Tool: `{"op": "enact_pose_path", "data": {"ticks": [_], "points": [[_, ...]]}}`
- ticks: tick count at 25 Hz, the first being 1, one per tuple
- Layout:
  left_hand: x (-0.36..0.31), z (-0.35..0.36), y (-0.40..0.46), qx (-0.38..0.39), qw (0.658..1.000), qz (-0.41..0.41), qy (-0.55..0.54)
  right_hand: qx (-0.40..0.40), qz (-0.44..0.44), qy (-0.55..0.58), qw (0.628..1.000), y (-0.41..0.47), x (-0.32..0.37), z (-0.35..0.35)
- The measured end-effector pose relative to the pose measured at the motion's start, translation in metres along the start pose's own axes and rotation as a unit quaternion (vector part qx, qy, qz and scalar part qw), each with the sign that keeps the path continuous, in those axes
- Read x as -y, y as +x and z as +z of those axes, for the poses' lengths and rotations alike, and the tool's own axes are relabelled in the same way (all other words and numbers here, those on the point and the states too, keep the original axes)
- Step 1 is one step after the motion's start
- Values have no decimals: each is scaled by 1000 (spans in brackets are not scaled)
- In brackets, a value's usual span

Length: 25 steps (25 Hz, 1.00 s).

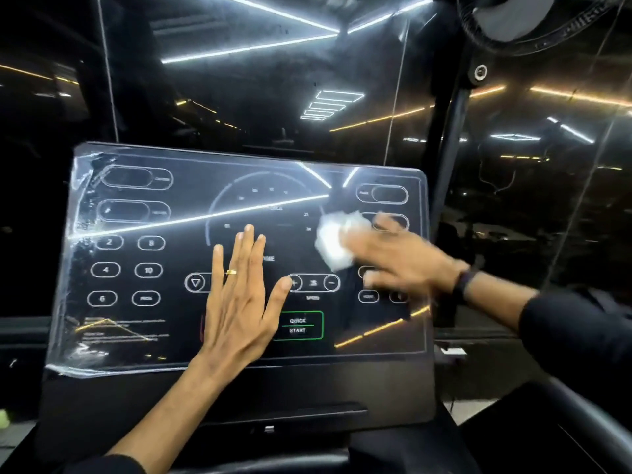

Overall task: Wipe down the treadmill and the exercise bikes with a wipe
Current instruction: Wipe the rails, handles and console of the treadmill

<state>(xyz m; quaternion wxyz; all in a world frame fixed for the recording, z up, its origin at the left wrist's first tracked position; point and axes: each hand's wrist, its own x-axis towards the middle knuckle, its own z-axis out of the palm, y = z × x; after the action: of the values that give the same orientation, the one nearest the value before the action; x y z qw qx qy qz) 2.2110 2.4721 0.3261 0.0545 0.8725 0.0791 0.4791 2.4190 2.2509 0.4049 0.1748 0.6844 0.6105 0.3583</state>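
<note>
The treadmill's console panel [136, 323] fills the middle of the view, black and glossy under a clear plastic film, with white outlined buttons and a green quick-start box. My left hand [239, 302] lies flat on the panel's centre, fingers straight and spread, a gold ring on one finger. My right hand [393, 258] is blurred at the panel's right side and presses a crumpled white wipe [333, 239] against the screen. How its fingers sit on the wipe is hidden by the blur.
A dark glass wall behind the console mirrors ceiling light strips. A black post [451, 138] rises at the right with a round fan [513, 18] at its top. The treadmill's dark handrail [581, 419] runs along the lower right.
</note>
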Motion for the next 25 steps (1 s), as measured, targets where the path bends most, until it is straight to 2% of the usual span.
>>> {"op": "enact_pose_path", "data": {"ticks": [1,2,3,4,5,6,7,8,9,10,11,13,15,17,18,21,23,25], "points": [[-10,5,1,4,1000,-1,-1,-31,165,52,984,9,-30,-15],[-21,10,0,6,1000,-4,-5,-31,275,90,957,14,-43,-20],[-32,14,-1,6,1000,-6,-10,-31,313,102,944,12,-37,-15],[-39,17,-3,6,1000,-5,-13,-33,288,92,953,2,-15,0],[-44,19,-6,9,1000,-4,-11,-2,184,66,981,-18,24,19],[-46,21,-10,13,1000,-3,-5,21,35,32,999,-46,64,36],[-47,23,-14,19,1000,-3,2,48,-82,17,995,-73,90,44],[-46,24,-17,24,1000,-5,8,70,-146,-4,987,-93,88,48],[-46,26,-19,28,999,-8,13,56,-179,-23,982,-97,63,49],[-48,29,-20,32,999,-12,16,17,-146,-40,988,-89,29,46],[-52,31,-19,37,999,-12,19,-3,-43,-25,999,-75,-6,36],[-65,38,-17,42,999,-9,17,-44,162,-7,986,-48,-70,10],[-77,44,-16,44,999,-4,8,-65,240,42,968,-35,-83,10],[-79,47,-18,44,999,-6,-1,-55,263,83,960,-48,-33,33],[-76,47,-21,45,999,-8,-2,-41,246,88,964,-69,11,49],[-61,42,-33,46,999,-9,6,-3,118,70,991,-153,129,86],[-53,39,-38,46,999,-17,3,24,115,88,989,-165,138,90],[-52,39,-42,51,999,-16,-4,3,191,96,977,-131,99,74]]}}
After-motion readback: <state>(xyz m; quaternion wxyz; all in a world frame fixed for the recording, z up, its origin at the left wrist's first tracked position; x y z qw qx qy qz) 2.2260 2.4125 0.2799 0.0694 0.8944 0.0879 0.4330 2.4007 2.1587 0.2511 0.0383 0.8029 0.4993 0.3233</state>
